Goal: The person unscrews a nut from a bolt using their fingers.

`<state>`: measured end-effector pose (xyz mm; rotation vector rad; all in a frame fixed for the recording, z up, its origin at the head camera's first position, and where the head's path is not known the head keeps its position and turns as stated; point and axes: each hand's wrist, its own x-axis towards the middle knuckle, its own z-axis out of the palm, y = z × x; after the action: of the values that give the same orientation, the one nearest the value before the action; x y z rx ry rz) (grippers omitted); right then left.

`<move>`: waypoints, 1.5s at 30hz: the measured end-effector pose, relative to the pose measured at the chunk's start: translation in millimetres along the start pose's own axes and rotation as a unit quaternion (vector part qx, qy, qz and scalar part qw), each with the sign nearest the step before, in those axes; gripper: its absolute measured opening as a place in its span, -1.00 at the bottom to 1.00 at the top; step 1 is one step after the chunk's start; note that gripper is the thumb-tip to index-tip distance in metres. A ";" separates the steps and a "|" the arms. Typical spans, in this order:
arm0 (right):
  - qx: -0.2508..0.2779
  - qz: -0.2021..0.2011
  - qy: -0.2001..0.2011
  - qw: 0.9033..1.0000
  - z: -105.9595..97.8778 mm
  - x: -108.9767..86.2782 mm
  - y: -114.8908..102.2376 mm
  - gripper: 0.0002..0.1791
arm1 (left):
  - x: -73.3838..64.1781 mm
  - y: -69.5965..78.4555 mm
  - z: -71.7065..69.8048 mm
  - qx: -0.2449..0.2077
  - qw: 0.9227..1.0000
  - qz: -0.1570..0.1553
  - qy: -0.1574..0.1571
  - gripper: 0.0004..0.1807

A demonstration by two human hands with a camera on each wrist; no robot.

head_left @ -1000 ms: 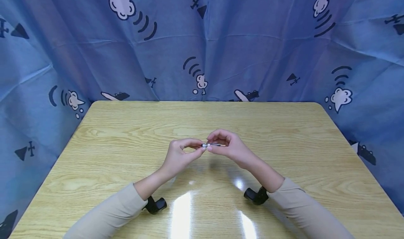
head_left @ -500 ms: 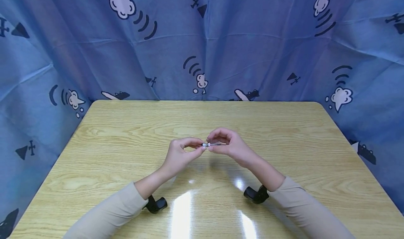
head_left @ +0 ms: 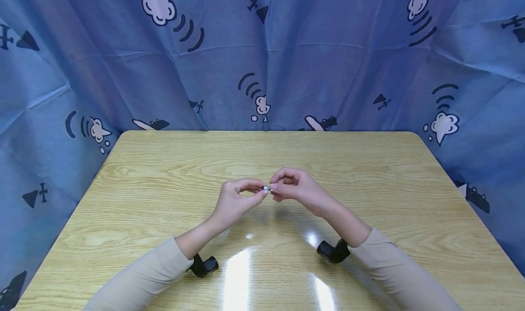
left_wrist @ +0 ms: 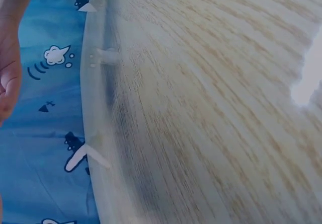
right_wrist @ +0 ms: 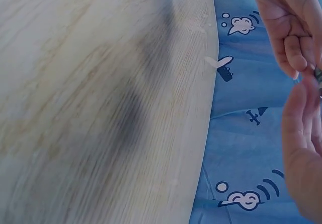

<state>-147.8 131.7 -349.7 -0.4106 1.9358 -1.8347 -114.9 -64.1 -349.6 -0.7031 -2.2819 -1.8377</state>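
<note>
Near the middle of the table, slightly above it in the head view, my left hand (head_left: 235, 201) pinches one end of a small silver bolt-like metal piece (head_left: 266, 188) between thumb and forefinger. My right hand (head_left: 301, 192) pinches the other end; its thumb and fingers cover the shaft, so only a short shiny bit shows between the hands. In the right wrist view the left hand (right_wrist: 289, 22) enters from above and the right hand (right_wrist: 304, 148) from below, fingertips meeting at the right edge. Part of the right hand (left_wrist: 7, 68) also appears in the left wrist view.
A light wood-grain table (head_left: 184, 160) lies beneath the hands, with bright reflections toward its near side. Behind and beside it hangs a blue printed curtain (head_left: 328, 74). A small black camera is strapped at each wrist.
The right thumb has moved up over the piece's shaft, which showed between the right fingers before and is now covered. The left hand stays in place.
</note>
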 end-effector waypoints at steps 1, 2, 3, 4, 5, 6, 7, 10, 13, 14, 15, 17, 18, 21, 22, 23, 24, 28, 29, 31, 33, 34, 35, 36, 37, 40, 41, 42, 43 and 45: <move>-0.004 -0.006 0.004 1.000 -0.3 -0.1 0.1 -0.76 | -0.2 -0.3 -0.3 0.000 1.000 -0.001 0.001 -0.88; -0.010 -0.010 0.007 1.000 -0.6 -0.3 0.2 -0.73 | -0.4 -0.6 -0.6 0.000 1.000 -0.002 0.002 -0.88; -0.013 -0.013 0.010 1.000 -0.6 -0.3 0.3 -0.71 | -0.5 -0.9 -0.8 0.000 1.000 -0.002 0.003 -0.88; -0.016 -0.013 0.012 1.000 -0.5 -0.4 0.2 -0.70 | -0.6 -1.3 -1.1 0.001 1.000 -0.003 0.004 -0.88; -0.019 -0.011 0.015 1.000 -0.1 -0.2 0.1 -0.70 | -0.5 -1.5 -1.2 0.002 1.000 -0.003 0.005 -0.88; -0.019 -0.011 0.012 1.000 0.2 0.1 0.3 -0.70 | -0.5 -1.9 -1.3 0.002 1.000 -0.002 0.007 -0.88; -0.017 -0.007 0.010 1.000 0.7 0.6 0.4 -0.71 | -0.4 -2.1 -1.3 0.003 1.000 -0.002 0.007 -0.88; -0.015 0.000 0.003 1.000 2.6 1.6 0.4 -0.72 | 0.3 -2.2 -0.9 0.003 1.000 0.004 0.008 -0.88; -0.013 -0.008 0.003 1.000 3.3 2.0 0.5 -0.78 | 1.3 -2.0 -0.6 0.002 1.000 0.009 0.007 -0.88; -0.015 -0.014 0.005 1.000 3.3 1.8 0.4 -0.79 | 1.6 -1.8 -0.7 0.001 1.000 0.008 0.007 -0.88; -0.016 -0.021 0.007 1.000 3.1 1.9 0.7 -0.78 | 1.8 -1.7 -0.8 0.002 1.000 0.008 0.007 -0.88; -0.024 -0.034 0.007 0.999 2.8 2.0 0.7 -0.72 | 1.9 -1.4 -1.1 0.000 1.000 0.004 0.009 -0.88; -0.025 -0.038 0.004 0.999 2.7 2.2 0.8 -0.68 | 2.0 -1.1 -1.3 -0.001 1.000 0.002 0.010 -0.88; -0.020 -0.029 -0.001 0.999 3.6 2.8 0.6 -0.68 | 1.7 -0.9 -1.5 -0.004 1.000 0.001 0.010 -0.88; -0.015 -0.022 -0.003 1.000 3.9 3.1 0.7 -0.71 | 1.6 -0.9 -1.5 -0.005 1.000 0.001 0.011 -0.88; -0.011 -0.014 -0.003 1.000 4.3 3.3 0.7 -0.73 | 1.5 -1.0 -1.4 -0.005 1.000 0.002 0.011 -0.88; -0.005 -0.007 -0.003 1.000 4.7 3.5 0.7 -0.76 | 1.3 -1.0 -1.3 -0.005 1.000 0.004 0.010 -0.89; -0.009 -0.009 0.002 1.000 5.0 2.8 0.2 -0.83 | 0.3 -1.7 -1.0 -0.007 1.000 -0.001 0.008 -0.89; -0.013 -0.015 0.003 1.000 4.8 2.2 0.0 -0.81 | 0.2 -2.4 -0.9 -0.009 1.000 -0.005 0.008 -0.89; -0.019 -0.026 0.004 0.999 4.2 1.6 -0.1 -0.73 | 0.1 -12.6 0.0 -0.013 1.000 -0.003 0.010 -0.88; -0.025 -0.030 0.005 0.999 3.4 1.5 0.3 -0.69 | 0.2 -22.4 1.0 -0.014 1.000 -0.003 0.011 -0.87; -0.025 -0.026 0.005 0.999 3.3 1.7 0.3 -0.68 | 0.2 -27.5 1.5 -0.015 1.000 -0.001 0.013 -0.87; -0.025 -0.021 0.005 0.999 3.2 1.9 0.3 -0.69 | 0.2 -32.0 1.8 -0.015 1.000 0.003 0.014 -0.87; -0.025 -0.014 0.006 1.000 3.2 2.2 0.3 -0.70 | 0.2 -36.2 2.0 -0.014 1.000 0.008 0.015 -0.86; -0.026 -0.008 0.007 1.000 3.1 2.4 0.4 -0.73 | 0.1 -36.0 2.0 -0.012 1.000 0.006 0.015 -0.87; -0.027 -0.001 0.008 1.000 2.8 2.4 0.9 -0.76 | -0.1 -35.9 1.7 -0.013 1.000 0.009 0.015 -0.87; -0.027 -0.006 0.008 1.000 2.4 2.1 1.4 -0.78 | -0.1 -35.7 1.5 -0.013 1.000 0.009 0.015 -0.87; -0.026 -0.012 0.007 1.000 2.1 1.8 1.9 -0.79 | -0.2 -36.0 1.4 -0.014 1.000 0.008 0.015 -0.87; -0.026 -0.019 0.006 0.999 1.8 1.5 2.4 -0.77 | -0.3 -36.2 1.3 -0.014 1.000 0.007 0.015 -0.87; -0.028 -0.033 0.003 0.999 1.4 0.9 3.2 -0.70 | -0.6 -36.5 1.2 -0.016 1.000 0.002 0.015 -0.87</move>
<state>-147.6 130.3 -352.9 -0.4933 2.0044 -1.8264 -129.9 -68.6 -382.6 -0.6806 -2.2364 -1.8730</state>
